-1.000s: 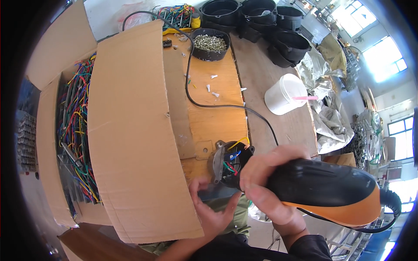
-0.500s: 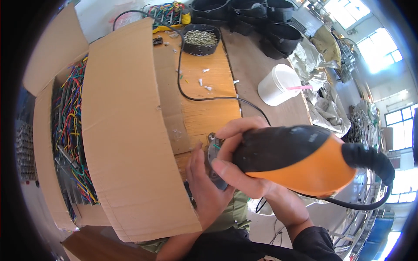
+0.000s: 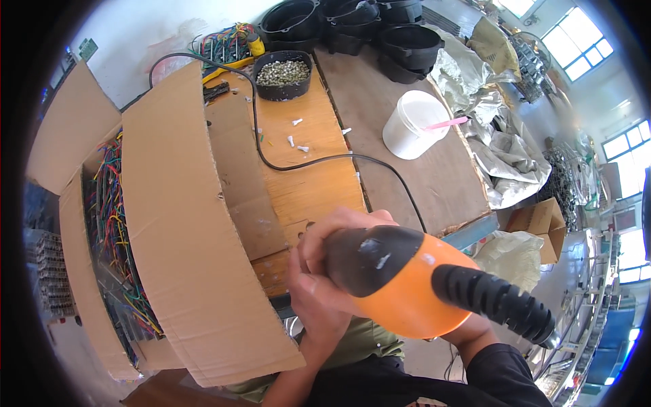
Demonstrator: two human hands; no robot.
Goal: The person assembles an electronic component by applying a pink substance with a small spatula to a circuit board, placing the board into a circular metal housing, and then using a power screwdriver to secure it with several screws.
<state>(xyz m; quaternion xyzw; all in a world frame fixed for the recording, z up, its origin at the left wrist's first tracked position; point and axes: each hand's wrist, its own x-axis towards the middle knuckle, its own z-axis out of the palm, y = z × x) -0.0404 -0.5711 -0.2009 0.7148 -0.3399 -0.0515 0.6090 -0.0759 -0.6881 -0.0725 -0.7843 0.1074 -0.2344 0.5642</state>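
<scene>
My right hand grips the black handle of an orange and black power tool, its back end and ribbed cord sleeve pointing at the camera. My left hand is cupped just under and left of the tool's front, close to the edge of the wooden bench. Whatever the left hand holds is hidden behind the tool and fingers. A black cable runs across the bench toward the tool.
A large open cardboard box of coloured wires stands at my left. A black tray of small metal parts, stacked black pots, a white bucket and crumpled silver sheeting lie further off.
The tool has swung round so its rear faces the camera and now covers the small part my left hand held in view a second ago. Both hands have shifted slightly up and right.
</scene>
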